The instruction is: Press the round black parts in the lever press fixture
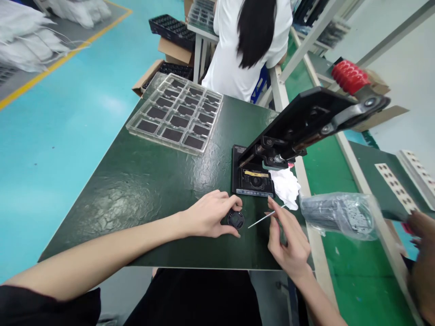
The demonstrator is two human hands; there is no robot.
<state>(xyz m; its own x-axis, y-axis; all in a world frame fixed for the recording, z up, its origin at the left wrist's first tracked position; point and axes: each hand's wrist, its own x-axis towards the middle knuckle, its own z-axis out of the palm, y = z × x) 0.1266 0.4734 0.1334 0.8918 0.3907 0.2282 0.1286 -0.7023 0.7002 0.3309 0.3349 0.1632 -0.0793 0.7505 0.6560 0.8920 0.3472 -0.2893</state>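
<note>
My left hand point(217, 213) has its thumb and index finger curved around a small round black part point(235, 219) lying on the dark green table point(163, 181). In my right hand point(288, 240) a thin, light-coloured rod point(263, 219) is pinched between the fingers. Its lower left tip points toward the round part, a small distance short of it. Beyond both hands stands a black hand press point(272, 140) with a red-gripped lever point(350, 77). A yellow strip point(256, 174) crosses the fixture at its base.
Clear plastic trays point(180, 113) with dark pieces lie at the far left of the table. Right of the press are a white cloth point(286, 186) and a bag of thin rods point(340, 215). A person point(249, 45) sits ahead; another person's hand point(421, 226) is at right.
</note>
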